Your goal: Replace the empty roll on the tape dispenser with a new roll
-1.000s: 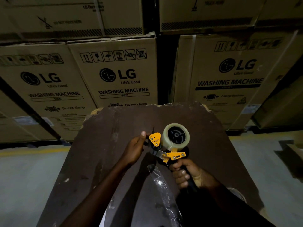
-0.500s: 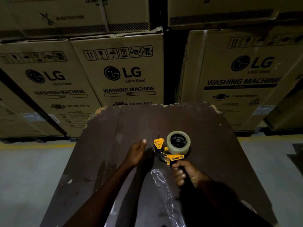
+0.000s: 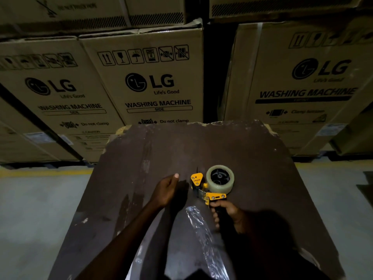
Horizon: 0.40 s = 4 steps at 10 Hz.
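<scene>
- The tape dispenser (image 3: pixel 210 190), a black and yellow hand-held type, is over the dark brown board (image 3: pixel 252 158), near the board's middle; whether it touches the surface cannot be told.
- A roll of clear tape (image 3: pixel 220 177) sits on the dispenser's black hub, with its open face towards the camera.
- The right hand (image 3: pixel 228 214) is closed around the black handle below the yellow frame plate.
- The left hand (image 3: pixel 166 189) is just beside the yellow front plate of the dispenser, apart from it, with the fingers loosely curled and the thumb raised; it holds nothing.
- A strip of crumpled clear plastic film (image 3: pixel 201 233) lies on the board between the two forearms.
- Stacked LG washing machine cartons (image 3: pixel 159 77) stand behind the board.
</scene>
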Tool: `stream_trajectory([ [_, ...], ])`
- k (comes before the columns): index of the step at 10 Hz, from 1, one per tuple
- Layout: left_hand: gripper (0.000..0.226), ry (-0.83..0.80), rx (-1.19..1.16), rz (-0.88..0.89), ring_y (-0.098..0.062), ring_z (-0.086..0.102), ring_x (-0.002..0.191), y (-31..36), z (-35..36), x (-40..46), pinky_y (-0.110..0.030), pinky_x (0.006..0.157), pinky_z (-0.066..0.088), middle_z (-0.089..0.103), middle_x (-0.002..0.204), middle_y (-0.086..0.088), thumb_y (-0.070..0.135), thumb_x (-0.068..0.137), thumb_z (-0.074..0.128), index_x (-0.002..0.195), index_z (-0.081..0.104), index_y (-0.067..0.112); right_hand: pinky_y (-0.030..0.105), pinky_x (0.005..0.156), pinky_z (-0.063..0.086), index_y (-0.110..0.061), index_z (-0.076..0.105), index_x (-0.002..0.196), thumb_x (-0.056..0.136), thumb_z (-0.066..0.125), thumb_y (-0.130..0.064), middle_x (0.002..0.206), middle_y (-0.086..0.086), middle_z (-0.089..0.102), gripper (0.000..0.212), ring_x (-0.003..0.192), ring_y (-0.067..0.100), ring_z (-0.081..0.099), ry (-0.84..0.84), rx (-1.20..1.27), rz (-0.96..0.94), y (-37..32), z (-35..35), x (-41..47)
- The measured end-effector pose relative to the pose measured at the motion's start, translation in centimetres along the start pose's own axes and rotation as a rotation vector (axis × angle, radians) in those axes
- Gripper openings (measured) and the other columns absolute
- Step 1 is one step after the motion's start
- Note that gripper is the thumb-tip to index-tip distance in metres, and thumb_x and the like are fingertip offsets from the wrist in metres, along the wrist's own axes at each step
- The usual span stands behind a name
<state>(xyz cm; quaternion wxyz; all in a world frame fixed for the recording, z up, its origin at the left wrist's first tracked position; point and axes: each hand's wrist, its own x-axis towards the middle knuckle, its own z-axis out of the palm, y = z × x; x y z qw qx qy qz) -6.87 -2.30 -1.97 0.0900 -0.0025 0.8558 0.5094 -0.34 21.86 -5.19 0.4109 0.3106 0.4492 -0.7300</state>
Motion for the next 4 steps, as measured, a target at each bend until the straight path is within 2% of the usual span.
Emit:
stream_trajectory([
  [1,0.031,0.007,0.014,0.061,-0.009,0.049,0.074,0.3,0.3,-0.3,-0.030,0.072,0.040,0.053,0.077,0.008,0.052,0.094,0.041,0.077,0.051,0.029,0.027,0.047,0.047,-0.008,0.061,0.068,0.084,0.067,-0.022,0.058,0.009,0.058,0.022,0.046,0.023,0.056,0.079,-0.075,-0.018,1.1,0.0,0.1],
  [2,0.042,-0.001,0.026,0.119,-0.007,0.044,0.063,0.7,0.7,-0.7,-0.032,0.065,0.039,0.045,0.062,0.010,0.056,0.093,0.038,0.066,0.044,0.025,0.033,0.050,0.053,-0.004,0.064,0.081,0.085,0.075,-0.028,0.059,0.014,0.064,0.027,0.048,0.028,0.062,0.288,-0.303,-0.156,2.1,0.2,0.3],
  [3,0.038,-0.015,0.109,0.180,-0.004,0.047,0.062,1.8,0.9,-1.6,-0.035,0.065,0.042,0.051,0.062,0.010,0.052,0.096,0.036,0.068,0.048,0.030,0.041,0.073,0.060,-0.018,0.073,0.089,0.074,0.074,-0.058,0.075,0.006,0.074,0.043,0.074,0.028,0.071,0.469,-0.570,-0.372,2.7,0.1,0.5],
  [4,0.028,-0.054,0.134,0.258,-0.001,0.055,0.070,2.4,1.2,-2.2,-0.033,0.069,0.045,0.060,0.072,0.015,0.046,0.100,0.036,0.078,0.053,0.042,0.031,0.076,0.052,-0.027,0.068,0.082,0.067,0.049,-0.079,0.089,-0.001,0.075,0.057,0.094,0.025,0.071,0.661,-0.946,-0.425,2.7,-0.3,0.1],
])
